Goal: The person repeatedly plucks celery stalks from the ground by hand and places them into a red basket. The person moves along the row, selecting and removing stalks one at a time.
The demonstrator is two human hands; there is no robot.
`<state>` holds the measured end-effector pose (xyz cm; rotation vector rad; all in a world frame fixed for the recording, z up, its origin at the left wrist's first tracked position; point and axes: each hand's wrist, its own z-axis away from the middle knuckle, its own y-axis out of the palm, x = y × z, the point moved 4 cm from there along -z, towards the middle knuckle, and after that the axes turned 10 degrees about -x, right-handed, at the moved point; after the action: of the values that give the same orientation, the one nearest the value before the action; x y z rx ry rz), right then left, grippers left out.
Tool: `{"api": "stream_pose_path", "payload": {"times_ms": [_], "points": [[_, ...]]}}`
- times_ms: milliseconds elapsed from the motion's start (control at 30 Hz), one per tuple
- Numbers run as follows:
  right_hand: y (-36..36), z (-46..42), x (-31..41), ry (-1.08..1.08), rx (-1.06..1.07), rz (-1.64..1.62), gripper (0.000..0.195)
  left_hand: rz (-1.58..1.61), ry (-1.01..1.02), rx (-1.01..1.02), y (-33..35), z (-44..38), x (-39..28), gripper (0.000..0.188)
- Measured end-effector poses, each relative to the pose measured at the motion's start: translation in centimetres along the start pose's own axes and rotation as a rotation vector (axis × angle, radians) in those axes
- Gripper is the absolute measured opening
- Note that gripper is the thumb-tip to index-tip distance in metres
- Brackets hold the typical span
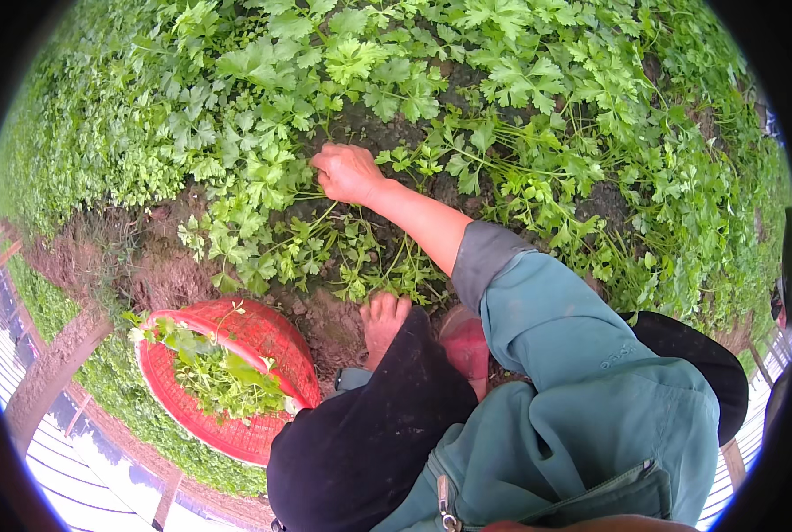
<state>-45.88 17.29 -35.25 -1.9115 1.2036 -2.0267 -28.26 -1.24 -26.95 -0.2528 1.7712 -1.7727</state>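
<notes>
My right hand (348, 174) reaches out over dark soil among leafy celery plants (263, 179). Its fingers are curled closed at the base of a plant, around thin stems that show beside the hand. Lower down, my left hand (384, 326) is by my knee, knuckles up, close to loose celery stems (396, 266) lying over the soil. The knee covers part of that hand, and what its fingers hold cannot be seen. To the left, a red plastic basket (283, 339) stands tilted, with cut celery greens (230, 379) inside.
A dense bed of celery (516, 73) spreads ahead and to the right. Bare brown soil (170, 266) borders the bed at left. A wooden post (57, 372) rises beyond the basket. A pinkish boot (466, 342) is planted between my knee and right arm.
</notes>
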Motion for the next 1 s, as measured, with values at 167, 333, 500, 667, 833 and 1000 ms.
{"api": "stream_pose_path", "payload": {"times_ms": [167,333,500,667,833,1000], "points": [[-0.1,-0.4,0.5,-0.027,0.036,0.095,0.034,0.008,0.022,-0.032,0.1,-0.1,0.0,0.03],[0.6,-1.3,1.7,-0.099,0.137,0.159,0.03,0.007,0.017,-0.069,0.0,-0.1,-0.1,0.029],[2.2,-1.7,0.7,-0.112,0.064,0.224,0.018,-0.003,0.023,-0.063,0.4,-0.1,-0.1,0.03],[1.2,-1.7,0.7,0.102,0.074,-0.098,0.017,-0.005,0.013,-0.027,0.0,0.2,0.1,0.032],[2.8,-1.5,2.6,-0.042,0.218,0.198,0.025,0.007,0.021,-0.034,-0.1,-0.1,-0.2,0.033],[3.1,-2.5,2.2,-0.135,0.27,0.065,0.018,0.03,0.014,-0.046,-0.6,-0.5,-0.3,0.033]]}}
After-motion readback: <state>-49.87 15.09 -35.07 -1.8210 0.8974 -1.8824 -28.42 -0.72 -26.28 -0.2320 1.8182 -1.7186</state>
